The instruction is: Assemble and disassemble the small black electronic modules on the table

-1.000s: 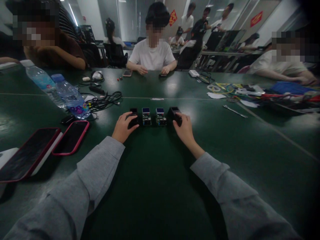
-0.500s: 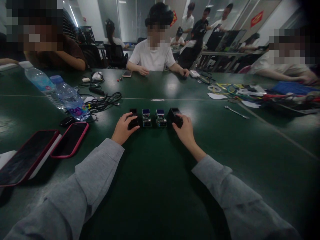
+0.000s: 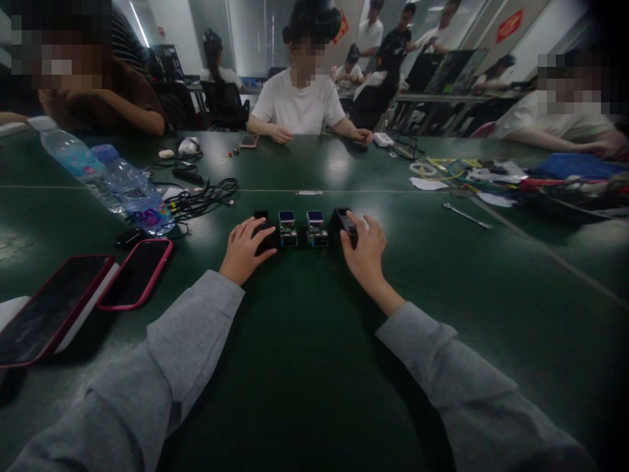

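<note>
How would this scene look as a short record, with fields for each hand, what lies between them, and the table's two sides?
Left hand: at the left case, grip unclear
Right hand: at the right case, fingers spread, grip unclear
Between hands: two boards with small screens
Table, left: two bottles, two phones, cables
Table, right: wrench
Across: person in white shirt

Two uncased modules, the left module (image 3: 287,229) and right module (image 3: 316,229), stand slightly apart, each with green circuitry and a small dark-blue screen; outside them sit two black cases: the left case (image 3: 261,214) mostly hidden, the right case (image 3: 343,221) boxy, slightly angled.
</note>
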A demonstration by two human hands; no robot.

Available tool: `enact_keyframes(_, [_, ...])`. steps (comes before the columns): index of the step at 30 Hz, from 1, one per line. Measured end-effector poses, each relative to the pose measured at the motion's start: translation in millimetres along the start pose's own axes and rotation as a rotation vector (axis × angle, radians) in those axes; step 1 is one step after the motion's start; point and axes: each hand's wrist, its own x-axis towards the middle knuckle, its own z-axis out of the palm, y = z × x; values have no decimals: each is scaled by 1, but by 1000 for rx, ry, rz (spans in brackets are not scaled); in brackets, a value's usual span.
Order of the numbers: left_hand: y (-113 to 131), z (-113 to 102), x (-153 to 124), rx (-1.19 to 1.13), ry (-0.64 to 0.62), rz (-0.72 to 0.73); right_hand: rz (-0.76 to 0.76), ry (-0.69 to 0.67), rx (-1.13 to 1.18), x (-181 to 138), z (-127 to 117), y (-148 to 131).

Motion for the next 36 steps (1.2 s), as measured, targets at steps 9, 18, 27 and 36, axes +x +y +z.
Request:
enact_keyframes(9, [5,-1,0,77,-9,83,-267,-98,-93,-5,-11,-18])
enact_keyframes(18, [5,-2,0,69,-8,88,-289,-185,-162,-4,-3,-13])
enact_keyframes(27, [5,-1,1,75,-16,94,-262,-214,-188,-2,-5,-17])
enact_keyframes(36, [6,-2,1,40,-30,96,-271,-242,-141,-2,-3,-14])
